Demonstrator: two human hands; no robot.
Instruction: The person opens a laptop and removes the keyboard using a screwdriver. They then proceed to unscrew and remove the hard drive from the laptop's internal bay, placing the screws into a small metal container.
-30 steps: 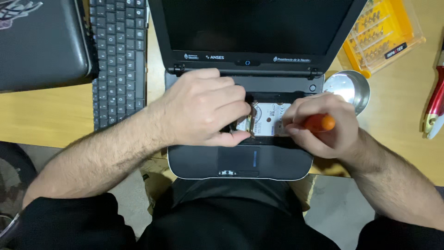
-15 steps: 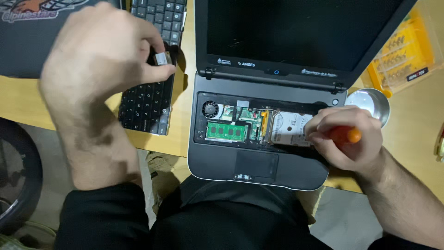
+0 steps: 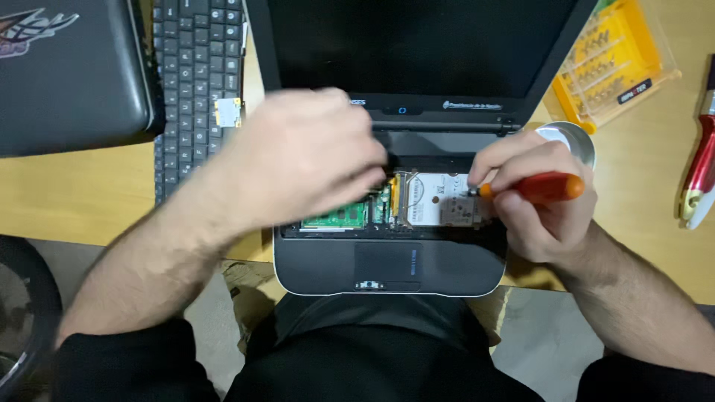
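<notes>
Laptop [image 3: 387, 268], small and dark with its keyboard deck lifted away, sits at the near edge of the wooden desk [image 3: 59, 197], straight in front of the person, so both forearms can rest as they reach into it. Inside its open bay a green memory board [image 3: 339, 217] and a pale hard drive [image 3: 436, 199] lie exposed. The left hand [image 3: 302, 164] hovers over the bay's left half, fingers curled down and drawn together as if nipping something small, though what it grips is hidden under the knuckles. The right hand [image 3: 540, 197] is closed around an orange-handled screwdriver [image 3: 532, 186], held nearly flat with its tip at the drive's right edge, likely to work a screw there. Left of the laptop lies the detached keyboard [image 3: 194, 82], a small card [image 3: 227, 112] resting on its keys, and beyond that a closed dark laptop [image 3: 71, 71]. Right of the laptop, within easy reach, stand a round metal dish [image 3: 577, 141], a yellow bit case [image 3: 614, 63], and a red-handled tool [image 3: 700, 171].
</notes>
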